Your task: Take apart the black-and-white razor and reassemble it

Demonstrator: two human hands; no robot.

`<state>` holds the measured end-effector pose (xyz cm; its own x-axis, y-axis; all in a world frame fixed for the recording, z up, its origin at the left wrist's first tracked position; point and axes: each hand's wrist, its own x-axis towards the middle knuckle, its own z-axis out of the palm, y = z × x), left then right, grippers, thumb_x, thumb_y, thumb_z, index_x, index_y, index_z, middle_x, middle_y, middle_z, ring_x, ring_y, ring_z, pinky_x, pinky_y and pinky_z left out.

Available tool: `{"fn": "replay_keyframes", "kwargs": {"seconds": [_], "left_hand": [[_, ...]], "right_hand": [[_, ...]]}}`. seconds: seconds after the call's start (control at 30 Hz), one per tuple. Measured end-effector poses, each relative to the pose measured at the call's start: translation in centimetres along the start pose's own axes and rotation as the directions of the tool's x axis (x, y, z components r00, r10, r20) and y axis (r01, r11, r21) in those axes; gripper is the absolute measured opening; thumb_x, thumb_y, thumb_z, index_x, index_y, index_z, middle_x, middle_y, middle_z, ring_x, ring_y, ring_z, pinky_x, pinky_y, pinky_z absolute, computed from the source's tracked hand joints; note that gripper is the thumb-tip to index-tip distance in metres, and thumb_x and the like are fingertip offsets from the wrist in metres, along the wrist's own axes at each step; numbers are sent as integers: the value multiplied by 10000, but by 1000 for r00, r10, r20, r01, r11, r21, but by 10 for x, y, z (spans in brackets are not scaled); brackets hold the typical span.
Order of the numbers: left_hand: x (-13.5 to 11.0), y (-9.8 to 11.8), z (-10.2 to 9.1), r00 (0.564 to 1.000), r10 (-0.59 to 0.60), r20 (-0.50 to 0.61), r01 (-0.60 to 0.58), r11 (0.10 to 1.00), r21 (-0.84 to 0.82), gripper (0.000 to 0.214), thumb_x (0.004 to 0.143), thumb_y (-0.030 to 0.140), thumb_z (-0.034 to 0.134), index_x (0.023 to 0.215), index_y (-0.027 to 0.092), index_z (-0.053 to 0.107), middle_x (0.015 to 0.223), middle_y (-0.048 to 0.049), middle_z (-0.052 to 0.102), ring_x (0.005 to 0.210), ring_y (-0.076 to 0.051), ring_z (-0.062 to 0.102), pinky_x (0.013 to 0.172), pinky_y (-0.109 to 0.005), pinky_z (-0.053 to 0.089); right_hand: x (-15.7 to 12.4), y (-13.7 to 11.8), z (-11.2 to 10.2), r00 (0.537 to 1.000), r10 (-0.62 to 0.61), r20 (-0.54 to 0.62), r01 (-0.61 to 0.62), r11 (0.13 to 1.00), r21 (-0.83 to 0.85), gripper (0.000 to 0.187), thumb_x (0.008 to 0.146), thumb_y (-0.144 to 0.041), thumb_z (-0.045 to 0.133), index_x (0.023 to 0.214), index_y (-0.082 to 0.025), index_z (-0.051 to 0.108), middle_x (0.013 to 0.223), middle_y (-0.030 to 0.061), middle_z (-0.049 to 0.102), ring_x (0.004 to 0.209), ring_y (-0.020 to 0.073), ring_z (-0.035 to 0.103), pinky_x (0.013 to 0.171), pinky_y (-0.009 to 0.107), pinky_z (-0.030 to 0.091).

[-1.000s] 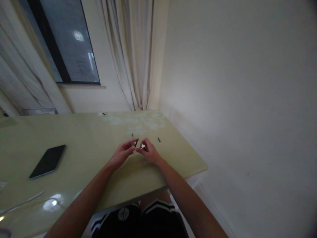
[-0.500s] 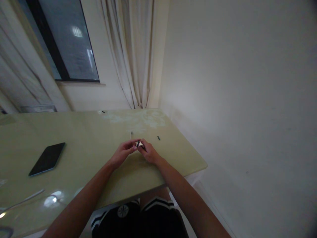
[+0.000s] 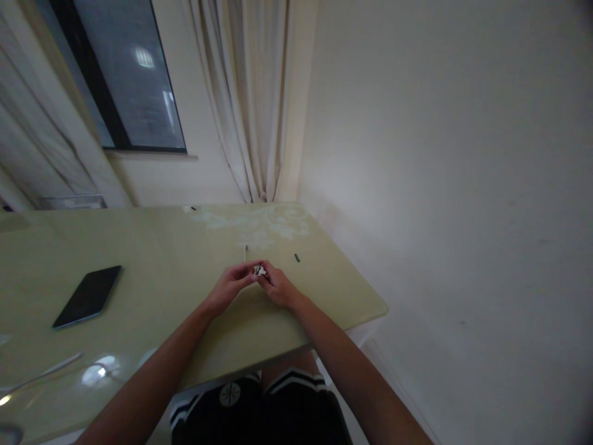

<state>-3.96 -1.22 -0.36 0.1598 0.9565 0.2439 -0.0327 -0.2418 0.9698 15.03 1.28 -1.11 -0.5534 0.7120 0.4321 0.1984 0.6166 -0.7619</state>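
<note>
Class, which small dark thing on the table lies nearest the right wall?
The short black piece beyond the right grip; the dark-tipped stick is further left, another dark bit further left still.

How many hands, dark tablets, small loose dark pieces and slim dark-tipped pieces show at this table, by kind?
Left hand and right hand: 2
Dark tablet: 1
Small loose dark pieces: 2
Slim dark-tipped piece: 1
Total: 6
</note>
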Motion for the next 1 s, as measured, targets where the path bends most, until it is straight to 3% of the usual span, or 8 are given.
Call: {"fn": "replay_keyframes", "kwargs": {"seconds": [0.23, 0.47, 0.73, 1.0], "left_hand": [[-1, 1, 3, 1000, 1, 0, -1, 1000, -23, 526, 727, 437, 880, 1190, 203, 791, 942, -54, 759, 871, -203, 644, 851, -327, 503], [-1, 2, 4, 999, 4, -35, -7, 996, -87, 552, 718, 446, 890, 1209, 220, 779, 908, -27, 729, 820, -157, 619, 829, -290, 493], [-1, 4, 7, 1000, 2, 10, -1, 995, -100, 526, 705, 440, 900, 1169, 213, 796, 941, -45, 745, 879, -187, 639, 882, -323, 501], [-2, 6, 6, 999, -1, -39, -2, 997, -79, 532, 707, 435, 898, 1184, 224, 791, 917, -30, 742, 818, -158, 631, 834, -290, 498]], "right_hand": [[-1, -3, 0, 1000, 4, 0, -4, 998, 70, 254, 1038, -397, 498, 1195, -202, 542, 845, -13, 601, 715, 150, 529, 688, 252, 394], [-1, -5, -1, 997, -13, -75, 19, 996, 91, 218, 1029, -426, 484, 998, -213, 520, 769, -38, 530, 660, 135, 472, 650, 245, 365], [0, -5, -1, 997, -16, -69, 19, 999, 43, 168, 1007, -372, 490, 1031, -208, 515, 786, -30, 543, 679, 147, 491, 648, 251, 358], [-1, -7, -3, 995, -27, -97, 33, 998, 60, 196, 1017, -404, 483, 994, -211, 514, 770, -35, 526, 655, 139, 475, 645, 249, 366]]}}
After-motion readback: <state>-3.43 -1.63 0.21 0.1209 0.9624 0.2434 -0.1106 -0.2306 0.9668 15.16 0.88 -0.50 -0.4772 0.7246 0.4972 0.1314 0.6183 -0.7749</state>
